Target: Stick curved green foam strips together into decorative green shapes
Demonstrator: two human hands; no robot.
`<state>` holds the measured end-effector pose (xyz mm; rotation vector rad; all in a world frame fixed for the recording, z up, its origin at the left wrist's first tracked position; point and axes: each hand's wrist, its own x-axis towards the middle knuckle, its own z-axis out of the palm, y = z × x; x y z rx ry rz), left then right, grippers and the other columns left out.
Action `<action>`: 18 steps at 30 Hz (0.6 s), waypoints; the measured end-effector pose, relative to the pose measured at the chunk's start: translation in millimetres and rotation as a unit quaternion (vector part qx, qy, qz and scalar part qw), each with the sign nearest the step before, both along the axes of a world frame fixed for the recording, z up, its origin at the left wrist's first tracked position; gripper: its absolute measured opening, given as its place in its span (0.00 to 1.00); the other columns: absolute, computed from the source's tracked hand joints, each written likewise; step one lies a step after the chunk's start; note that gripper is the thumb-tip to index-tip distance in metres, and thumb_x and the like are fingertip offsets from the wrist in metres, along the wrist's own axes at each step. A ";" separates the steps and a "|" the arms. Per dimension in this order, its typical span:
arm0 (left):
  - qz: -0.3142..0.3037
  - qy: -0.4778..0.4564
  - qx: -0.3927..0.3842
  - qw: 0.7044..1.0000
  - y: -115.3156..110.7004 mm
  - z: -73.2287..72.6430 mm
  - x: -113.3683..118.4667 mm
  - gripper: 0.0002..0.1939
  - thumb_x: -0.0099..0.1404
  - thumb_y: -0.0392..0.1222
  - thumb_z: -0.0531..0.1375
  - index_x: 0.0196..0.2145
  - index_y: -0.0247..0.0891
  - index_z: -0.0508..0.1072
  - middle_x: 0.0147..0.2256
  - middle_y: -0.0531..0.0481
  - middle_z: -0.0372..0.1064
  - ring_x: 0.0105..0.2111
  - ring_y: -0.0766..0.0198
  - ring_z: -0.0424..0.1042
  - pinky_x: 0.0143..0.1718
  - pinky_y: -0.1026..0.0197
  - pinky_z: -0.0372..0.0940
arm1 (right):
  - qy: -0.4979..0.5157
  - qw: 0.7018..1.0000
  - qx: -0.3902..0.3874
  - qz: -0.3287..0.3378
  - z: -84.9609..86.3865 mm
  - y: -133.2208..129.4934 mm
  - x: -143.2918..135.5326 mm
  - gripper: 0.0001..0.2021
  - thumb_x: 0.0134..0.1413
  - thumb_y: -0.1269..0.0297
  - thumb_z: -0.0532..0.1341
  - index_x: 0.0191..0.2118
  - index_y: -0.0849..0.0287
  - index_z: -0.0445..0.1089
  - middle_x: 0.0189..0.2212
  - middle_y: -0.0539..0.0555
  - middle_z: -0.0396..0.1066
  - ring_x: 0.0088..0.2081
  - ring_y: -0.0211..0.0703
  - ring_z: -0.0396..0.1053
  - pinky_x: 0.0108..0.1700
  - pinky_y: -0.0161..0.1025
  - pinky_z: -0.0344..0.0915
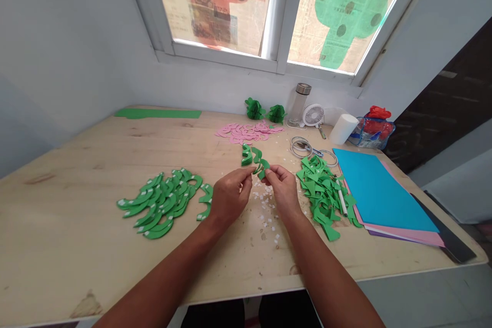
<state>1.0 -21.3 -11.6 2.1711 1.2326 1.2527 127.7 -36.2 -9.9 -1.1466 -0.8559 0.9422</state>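
Observation:
A curved green paper piece (pixel 263 165) is held between my two hands near the table's middle. My left hand (pixel 232 193) pinches its left side with thumb and finger. On the other side, the closed fingers of my right hand (pixel 283 188) grip its right end. Just beyond my fingertips stands a small stack of green cut pieces (pixel 246 155). Left of my left hand lies a green wavy piece (pixel 205 200) with white squares on it, partly hidden by the hand. Farther left spreads a heap of green curved pieces (pixel 165 202), also with white squares.
Green scraps (pixel 323 189) and a white pen (pixel 341 200) lie right of my hands. Blue sheets (pixel 380 187), tape rolls (pixel 301 147), a bottle (pixel 299 105), a fan (pixel 313 115) and a white roll (pixel 343 129) stand or lie right. Pink cutouts (pixel 248 132) lie behind; white bits (pixel 269 212) between my arms.

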 end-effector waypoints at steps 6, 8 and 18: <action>-0.005 0.081 0.065 0.995 0.0 -4.1 0.6 0.18 0.62 0.33 0.49 0.47 0.37 0.72 0.34 0.46 0.74 0.33 0.61 0.72 0.35 0.62 0.64 | 0.023 0.999 -0.019 0.024 -0.5 -1.3 -0.4 0.08 0.41 0.61 0.62 0.28 0.60 0.71 0.22 0.49 0.71 0.24 0.36 0.66 0.30 0.34 0.59; -0.003 0.117 0.086 0.989 0.1 -4.8 1.1 0.19 0.63 0.33 0.49 0.49 0.37 0.70 0.33 0.45 0.74 0.33 0.60 0.71 0.35 0.61 0.63 | 0.026 0.999 -0.023 0.029 -0.5 -1.6 -0.3 0.08 0.41 0.61 0.62 0.28 0.60 0.71 0.22 0.48 0.71 0.25 0.35 0.67 0.30 0.33 0.59; 0.014 0.216 0.135 0.967 -2.0 -5.8 4.4 0.26 0.61 0.30 0.51 0.57 0.40 0.62 0.33 0.47 0.72 0.33 0.58 0.69 0.33 0.60 0.61 | 0.041 0.998 -0.012 0.039 4.0 -3.9 -1.4 0.11 0.39 0.63 0.64 0.33 0.60 0.72 0.24 0.48 0.72 0.28 0.37 0.68 0.31 0.33 0.58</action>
